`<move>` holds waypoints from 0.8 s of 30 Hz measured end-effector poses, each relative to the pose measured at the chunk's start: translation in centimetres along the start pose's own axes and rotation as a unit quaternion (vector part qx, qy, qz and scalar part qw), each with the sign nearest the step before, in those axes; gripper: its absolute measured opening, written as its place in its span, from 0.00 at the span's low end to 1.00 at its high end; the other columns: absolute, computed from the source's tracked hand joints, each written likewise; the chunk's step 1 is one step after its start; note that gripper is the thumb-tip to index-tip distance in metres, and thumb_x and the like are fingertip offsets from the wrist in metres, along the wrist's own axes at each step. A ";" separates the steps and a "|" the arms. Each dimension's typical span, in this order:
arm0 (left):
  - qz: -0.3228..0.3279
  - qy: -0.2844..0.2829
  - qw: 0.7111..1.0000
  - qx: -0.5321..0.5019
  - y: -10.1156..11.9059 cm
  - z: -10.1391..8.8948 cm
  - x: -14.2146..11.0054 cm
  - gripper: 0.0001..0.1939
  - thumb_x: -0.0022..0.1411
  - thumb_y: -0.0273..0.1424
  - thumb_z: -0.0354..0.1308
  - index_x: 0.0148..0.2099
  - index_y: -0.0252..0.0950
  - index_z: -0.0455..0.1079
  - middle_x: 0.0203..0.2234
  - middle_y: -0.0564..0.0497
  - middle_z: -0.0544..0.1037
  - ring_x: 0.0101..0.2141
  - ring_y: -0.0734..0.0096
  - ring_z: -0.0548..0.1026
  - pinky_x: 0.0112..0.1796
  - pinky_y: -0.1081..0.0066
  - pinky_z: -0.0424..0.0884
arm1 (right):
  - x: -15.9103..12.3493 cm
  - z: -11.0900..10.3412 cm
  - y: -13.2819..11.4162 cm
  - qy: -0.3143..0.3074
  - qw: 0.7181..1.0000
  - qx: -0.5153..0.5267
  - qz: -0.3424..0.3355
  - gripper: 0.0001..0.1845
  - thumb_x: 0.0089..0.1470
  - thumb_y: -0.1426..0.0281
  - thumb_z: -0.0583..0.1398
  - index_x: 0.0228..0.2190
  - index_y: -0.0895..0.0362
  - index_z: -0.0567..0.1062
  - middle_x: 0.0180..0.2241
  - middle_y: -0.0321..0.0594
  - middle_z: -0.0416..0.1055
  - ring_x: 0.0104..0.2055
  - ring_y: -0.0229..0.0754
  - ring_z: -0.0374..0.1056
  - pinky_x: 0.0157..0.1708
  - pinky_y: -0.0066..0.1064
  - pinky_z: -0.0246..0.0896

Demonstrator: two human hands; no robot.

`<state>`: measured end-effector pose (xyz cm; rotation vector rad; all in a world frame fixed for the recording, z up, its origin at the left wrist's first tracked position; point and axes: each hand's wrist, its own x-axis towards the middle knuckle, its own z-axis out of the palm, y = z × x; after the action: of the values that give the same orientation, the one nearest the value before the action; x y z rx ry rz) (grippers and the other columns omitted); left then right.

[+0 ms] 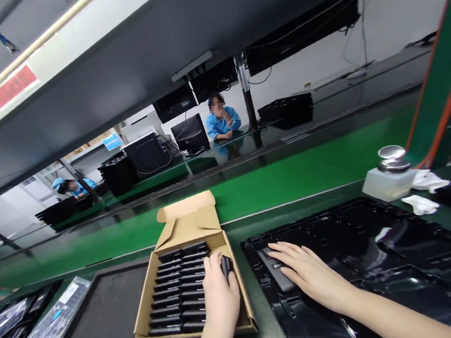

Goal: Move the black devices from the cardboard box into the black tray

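the left hand (221, 297) is inside the cardboard box (183, 231), and its grip is pinching a small black part (227, 266) near the right wall of the box. the box is full of the same black pieces (177, 290), packed in two neat rows, so there is only a thin gap along that right wall. the box lid flap stands open at the far end. the right hand (305, 270) lies flat with its fingers spread on a dark flat part (278, 278) in the near left corner of the big black tray (397, 258). the tray sits just beside the box, with a narrow strip of counter (260, 325) between them. to the left of the box lies a dark mat (100, 319), and past it some shiny bags (34, 336). behind the box runs a green belt (290, 178) with open room on it. at the far right stands a white bottle with a metal top (389, 174), next to white cloths (422, 203). across the belt, people in blue coats (223, 121) sit by black screens (190, 132).
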<state>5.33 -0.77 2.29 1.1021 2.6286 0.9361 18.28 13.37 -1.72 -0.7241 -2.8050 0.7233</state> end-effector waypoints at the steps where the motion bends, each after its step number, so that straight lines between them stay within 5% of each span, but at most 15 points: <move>1: -0.008 0.010 0.999 -0.032 -0.1 0.0 0.1 0.20 0.50 0.20 0.44 0.47 0.35 0.53 0.42 0.46 0.61 0.43 0.73 0.62 0.46 0.71 0.59 | 0.0 0.0 0.0 0.003 1.000 0.004 -0.003 0.24 0.51 0.66 0.42 0.49 0.55 0.62 0.54 0.38 0.51 0.57 0.44 0.43 0.54 0.46 0.38; 6: -0.024 0.106 0.980 -0.168 -0.8 -0.5 0.5 0.15 0.48 0.25 0.47 0.41 0.36 0.56 0.32 0.49 0.65 0.37 0.70 0.64 0.44 0.64 0.60 | -0.1 0.1 0.1 0.001 0.999 0.033 -0.004 0.25 0.51 0.64 0.41 0.49 0.57 0.62 0.54 0.40 0.51 0.57 0.46 0.43 0.54 0.49 0.36; 9: -0.024 0.204 0.942 -0.266 -0.7 -1.1 0.3 0.16 0.46 0.34 0.49 0.39 0.36 0.56 0.31 0.49 0.65 0.36 0.70 0.65 0.42 0.63 0.62 | -0.2 0.1 0.0 0.030 0.996 0.088 -0.014 0.27 0.51 0.61 0.42 0.48 0.59 0.63 0.53 0.45 0.53 0.56 0.47 0.45 0.54 0.48 0.36; 13: -0.016 0.309 0.881 -0.358 0.7 -0.6 -1.5 0.21 0.46 0.43 0.51 0.40 0.37 0.54 0.35 0.48 0.64 0.37 0.74 0.66 0.37 0.73 0.66 | -0.9 0.2 -0.2 0.054 0.962 0.237 -0.127 0.34 0.50 0.50 0.43 0.51 0.61 0.59 0.52 0.48 0.53 0.55 0.47 0.47 0.54 0.43 0.40; 17: 0.052 0.225 0.876 -0.423 2.7 2.7 -4.0 0.18 0.48 0.39 0.53 0.39 0.36 0.54 0.35 0.48 0.65 0.38 0.75 0.67 0.38 0.77 0.66 | -2.0 0.0 -1.0 -0.013 0.917 0.324 -0.231 0.45 0.44 0.42 0.44 0.54 0.62 0.52 0.51 0.53 0.53 0.53 0.49 0.51 0.51 0.40 0.47; 20: 0.094 0.121 0.894 -0.421 3.1 5.1 -4.8 0.13 0.53 0.36 0.48 0.39 0.36 0.55 0.38 0.48 0.65 0.43 0.73 0.64 0.46 0.70 0.61 | -2.4 -0.7 -1.8 -0.070 0.930 0.303 -0.196 0.42 0.45 0.45 0.46 0.51 0.64 0.58 0.46 0.55 0.59 0.48 0.51 0.57 0.48 0.41 0.52; 24: 0.045 0.013 0.933 -0.357 2.3 6.0 -4.7 0.20 0.56 0.41 0.42 0.49 0.37 0.49 0.46 0.46 0.60 0.48 0.73 0.59 0.50 0.68 0.55 | -1.8 -0.7 -1.7 -0.065 0.922 0.360 -0.129 0.35 0.45 0.50 0.51 0.46 0.64 0.64 0.41 0.52 0.64 0.45 0.50 0.59 0.46 0.42 0.52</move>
<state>12.23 0.20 -1.58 0.9999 1.9546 1.7345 19.29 11.43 -0.33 -0.1702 -2.3634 1.6430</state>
